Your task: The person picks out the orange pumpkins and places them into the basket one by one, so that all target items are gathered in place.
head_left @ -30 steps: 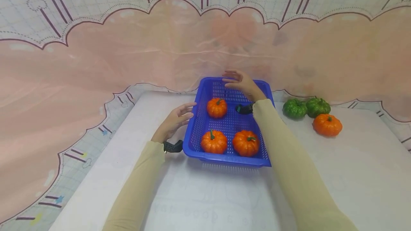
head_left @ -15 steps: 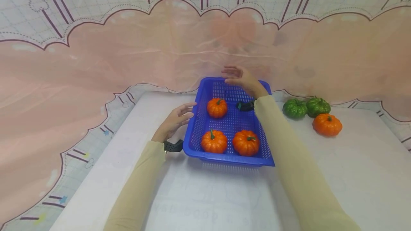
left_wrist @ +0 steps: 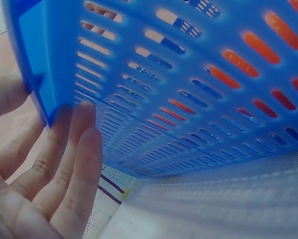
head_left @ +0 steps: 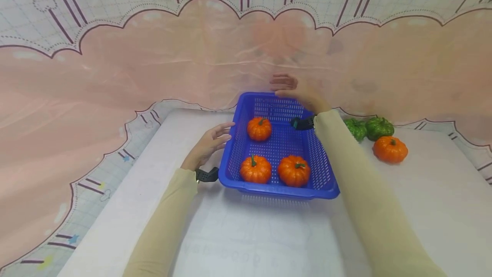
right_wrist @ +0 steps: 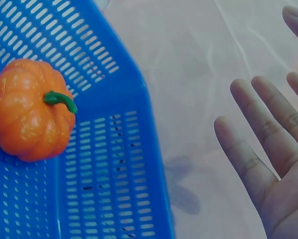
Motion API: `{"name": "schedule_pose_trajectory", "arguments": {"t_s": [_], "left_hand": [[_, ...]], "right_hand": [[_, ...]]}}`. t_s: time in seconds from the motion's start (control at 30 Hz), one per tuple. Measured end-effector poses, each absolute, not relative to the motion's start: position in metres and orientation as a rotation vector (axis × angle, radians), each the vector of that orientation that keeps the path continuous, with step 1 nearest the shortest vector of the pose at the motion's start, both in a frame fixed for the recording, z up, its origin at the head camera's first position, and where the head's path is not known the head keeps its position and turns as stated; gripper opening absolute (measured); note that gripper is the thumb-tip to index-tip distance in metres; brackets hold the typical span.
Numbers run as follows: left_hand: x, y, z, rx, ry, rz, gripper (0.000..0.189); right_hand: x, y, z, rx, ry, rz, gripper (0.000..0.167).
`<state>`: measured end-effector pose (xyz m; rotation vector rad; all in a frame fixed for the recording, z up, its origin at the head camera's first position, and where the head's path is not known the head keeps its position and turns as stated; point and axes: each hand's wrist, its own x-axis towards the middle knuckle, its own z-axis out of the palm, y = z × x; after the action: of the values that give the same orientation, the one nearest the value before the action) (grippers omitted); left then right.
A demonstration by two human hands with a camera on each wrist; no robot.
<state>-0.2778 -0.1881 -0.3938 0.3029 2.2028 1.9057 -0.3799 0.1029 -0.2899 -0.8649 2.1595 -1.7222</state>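
A blue perforated plastic basket [head_left: 282, 191] holds three orange pumpkins with green stems: one at the far left [head_left: 259, 129], one at the near left [head_left: 255, 169] and one at the near right [head_left: 294, 171]. At the basket's left side, my left hand [head_left: 207, 143] touches the rim and outer wall with nearly straight fingers, as the left wrist view shows. My right hand [head_left: 297, 91] hovers over the far rim, fingers spread and holding nothing. In the right wrist view, a gap separates the right fingers [right_wrist: 253, 112] from the basket's edge.
On the white table [head_left: 434, 191] to the right sit two green pumpkins, one partly behind the right sleeve [head_left: 355, 130] and one fully visible [head_left: 379, 128], beside an orange pumpkin [head_left: 390, 149]. A pink patterned cloth [head_left: 153, 67] hangs behind the table.
My right hand has risen and drifted slightly right, away from the basket's inside, and its forearm has swung right, uncovering the basket's near right corner. My left hand and the pumpkins have stayed put.
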Motion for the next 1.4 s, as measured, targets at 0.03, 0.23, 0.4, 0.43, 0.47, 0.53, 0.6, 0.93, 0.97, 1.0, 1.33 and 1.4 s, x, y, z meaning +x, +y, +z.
{"name": "schedule_pose_trajectory", "arguments": {"t_s": [0.03,0.23,0.4,0.43,0.47,0.53,0.6,0.93,0.97,1.0,1.33,1.4], "left_hand": [[-0.278,-0.188,-0.394,0.305,2.205,1.906,0.053],[-0.278,-0.189,-0.394,0.296,2.201,1.915,0.052],[-0.277,-0.189,-0.393,0.300,2.195,1.910,0.052],[-0.277,-0.189,-0.393,0.301,2.194,1.909,0.053],[-0.277,-0.189,-0.393,0.296,2.191,1.912,0.052],[-0.277,-0.189,-0.393,0.295,2.191,1.912,0.052],[-0.277,-0.189,-0.392,0.291,2.188,1.915,0.052],[-0.278,-0.189,-0.393,0.294,2.196,1.898,0.053],[-0.278,-0.189,-0.393,0.296,2.196,1.898,0.053],[-0.278,-0.189,-0.393,0.296,2.196,1.898,0.053],[-0.276,-0.189,-0.391,0.298,2.187,1.899,0.053],[-0.276,-0.189,-0.392,0.296,2.184,1.901,0.053]], "right_hand": [[-0.381,0.104,-0.290,-0.868,2.173,-1.712,0.058],[-0.382,0.113,-0.284,-0.900,2.235,-1.640,0.057],[-0.376,0.119,-0.276,-0.915,2.241,-1.609,0.059],[-0.375,0.120,-0.275,-0.916,2.243,-1.600,0.059],[-0.374,0.122,-0.273,-0.919,2.252,-1.585,0.059],[-0.372,0.124,-0.271,-0.925,2.261,-1.565,0.058],[-0.371,0.127,-0.269,-0.928,2.273,-1.545,0.057],[-0.355,0.142,-0.261,-0.943,2.386,-1.417,0.057],[-0.354,0.143,-0.261,-0.940,2.391,-1.413,0.057],[-0.352,0.144,-0.261,-0.940,2.399,-1.408,0.057],[-0.333,0.156,-0.258,-0.911,2.498,-1.334,0.062],[-0.329,0.159,-0.258,-0.909,2.501,-1.345,0.060]]}}
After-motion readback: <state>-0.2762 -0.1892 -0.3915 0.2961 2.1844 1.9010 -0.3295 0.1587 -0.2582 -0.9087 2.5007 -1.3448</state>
